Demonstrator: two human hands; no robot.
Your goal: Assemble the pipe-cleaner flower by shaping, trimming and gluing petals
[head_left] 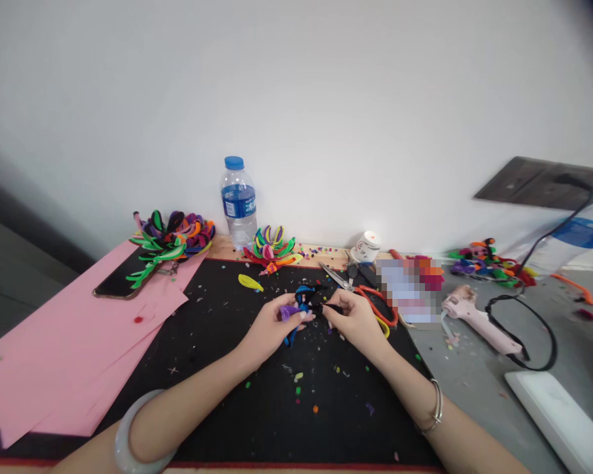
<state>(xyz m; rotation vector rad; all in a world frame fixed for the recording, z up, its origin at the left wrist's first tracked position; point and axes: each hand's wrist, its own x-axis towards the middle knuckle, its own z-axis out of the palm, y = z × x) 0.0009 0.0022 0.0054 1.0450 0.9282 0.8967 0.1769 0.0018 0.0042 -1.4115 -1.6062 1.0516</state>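
Above the middle of a black mat (257, 408), my left hand (285, 320) is closed around a bunch of bent pipe cleaners (304, 296) in blue, purple and black. Close beside it, my right hand (348, 316) pinches a black pipe cleaner (332, 307) at the bunch's right side. Fingers cover part of the bunch, so I cannot tell how its pieces join. Scissors with orange handles (375, 299) lie just beyond my right hand, blades pointing to the far left. A loose yellow loop (250, 282) rests on the mat beyond my left hand.
Pink paper sheets (79, 355) cover the left, with a phone (121, 280) under a pipe-cleaner pile (178, 237). A water bottle (239, 204), another colourful bunch (269, 250) and a paper cup (366, 247) stand along the wall. Rightward lie a corded glue gun (481, 322) and a white box (558, 421).
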